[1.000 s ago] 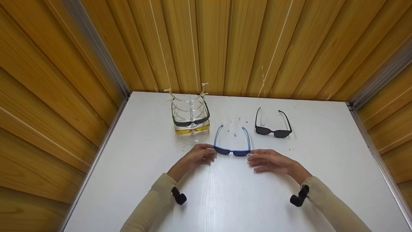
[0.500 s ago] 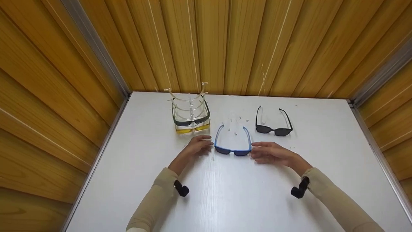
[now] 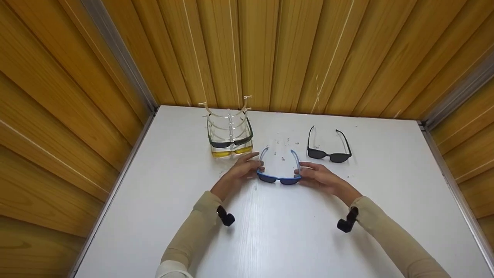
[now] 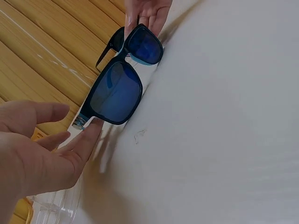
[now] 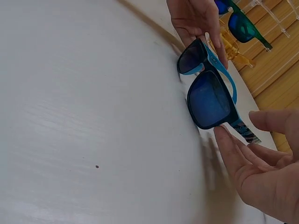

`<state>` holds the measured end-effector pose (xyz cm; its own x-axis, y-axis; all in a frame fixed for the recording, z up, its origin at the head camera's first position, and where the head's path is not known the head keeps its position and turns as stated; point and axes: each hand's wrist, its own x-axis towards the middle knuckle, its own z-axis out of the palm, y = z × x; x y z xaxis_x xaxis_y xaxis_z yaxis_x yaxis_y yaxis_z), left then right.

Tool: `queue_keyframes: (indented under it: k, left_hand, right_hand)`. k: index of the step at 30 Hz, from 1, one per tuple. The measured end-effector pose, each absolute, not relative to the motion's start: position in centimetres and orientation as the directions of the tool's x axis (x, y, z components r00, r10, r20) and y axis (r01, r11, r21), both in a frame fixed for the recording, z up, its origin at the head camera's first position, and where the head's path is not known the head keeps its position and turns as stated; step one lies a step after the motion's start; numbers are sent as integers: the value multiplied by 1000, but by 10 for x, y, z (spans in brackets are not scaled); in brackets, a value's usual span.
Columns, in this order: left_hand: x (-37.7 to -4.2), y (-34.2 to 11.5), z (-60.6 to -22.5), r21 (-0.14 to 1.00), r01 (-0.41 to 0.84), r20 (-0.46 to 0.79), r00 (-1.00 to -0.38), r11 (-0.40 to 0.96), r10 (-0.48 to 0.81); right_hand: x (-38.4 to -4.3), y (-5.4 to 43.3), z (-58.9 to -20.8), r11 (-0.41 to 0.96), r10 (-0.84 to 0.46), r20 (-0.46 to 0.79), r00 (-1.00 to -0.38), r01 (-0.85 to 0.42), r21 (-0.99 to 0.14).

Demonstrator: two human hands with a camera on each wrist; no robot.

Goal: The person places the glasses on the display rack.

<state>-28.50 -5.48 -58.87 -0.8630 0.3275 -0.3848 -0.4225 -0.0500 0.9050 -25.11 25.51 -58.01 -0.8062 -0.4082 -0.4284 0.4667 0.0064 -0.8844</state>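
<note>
Blue-framed sunglasses (image 3: 278, 179) with dark lenses lie in front of me, arms unfolded and pointing away. My left hand (image 3: 243, 168) is at their left arm, fingertips reaching under it to the inner side. In the left wrist view the thumb of this hand (image 4: 42, 154) stands apart from the frame. On the other side my right hand (image 3: 322, 177) has its fingertips under the right arm of the sunglasses. The right wrist view shows that hand's (image 5: 266, 172) index finger touching the frame's lower corner, thumb raised away from it.
A clear display stand (image 3: 230, 125) at the back left bears dark green sunglasses (image 3: 231, 144) and yellow glasses (image 3: 231, 152). Black sunglasses (image 3: 329, 155) lie at the right. Small clear bits (image 3: 283, 158) are scattered on the white table (image 3: 278, 231). Wood-panelled walls (image 3: 254, 54) enclose it.
Both hands have moved forward from the front corners of the blue sunglasses to their arms, and the fingertips now reach under them. The sunglasses have stayed about where they were.
</note>
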Motion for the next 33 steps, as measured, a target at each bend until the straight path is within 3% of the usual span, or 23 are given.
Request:
queue_keyframes:
  k: [8,14,20,33]
  left_hand:
    - [-283,-54,-587,920,-386,-344,-875,-63,341]
    - [-276,-56,-582,906,-416,-355,-848,-78,394]
    - [-268,-60,-571,908,-416,-356,-831,-53,427]
    - [-241,-74,-535,890,-451,-375,-805,-64,459]
  right_hand:
    - [-251,254,-580,-55,-406,-437,-803,498,-865]
    - [-247,254,-576,-11,-388,-444,-807,486,-874]
    - [-244,258,-570,27,-386,-411,-826,436,-900]
    - [-230,265,-546,-28,-439,-376,-816,431,-902]
